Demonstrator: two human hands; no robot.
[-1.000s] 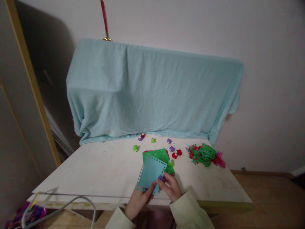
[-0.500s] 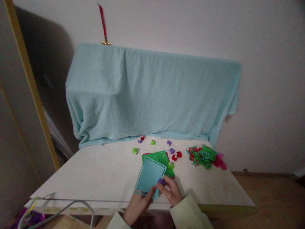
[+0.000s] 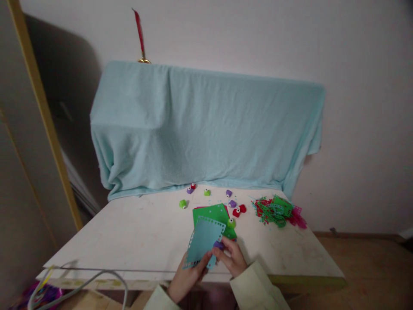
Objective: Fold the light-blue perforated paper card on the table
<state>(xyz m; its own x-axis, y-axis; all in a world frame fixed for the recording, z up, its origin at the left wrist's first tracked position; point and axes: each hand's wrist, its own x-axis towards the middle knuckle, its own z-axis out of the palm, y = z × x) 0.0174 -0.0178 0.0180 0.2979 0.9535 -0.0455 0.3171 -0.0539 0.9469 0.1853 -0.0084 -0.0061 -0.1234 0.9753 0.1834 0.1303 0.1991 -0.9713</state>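
the left hand (image 3: 190, 274) has its grip closed on the blue sheet (image 3: 208, 237) near its lower right corner, most of it spreading beyond the thumb; the right hand (image 3: 234, 258) pinches a small purple tool (image 3: 218, 245) at the sheet's right edge, and from here green paper (image 3: 213, 212) shows behind, on the desk (image 3: 138, 241)

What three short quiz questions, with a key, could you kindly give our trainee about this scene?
1. Multiple choice: What colour is the perforated sheet in the left hand?
a) red
b) light blue
c) yellow
2. True or false: The right hand holds a small purple object.
3. Fill in: As the person sees it, the tangled scraps lie to the ____ of the green sheet.

Key: 1. b; 2. true; 3. right
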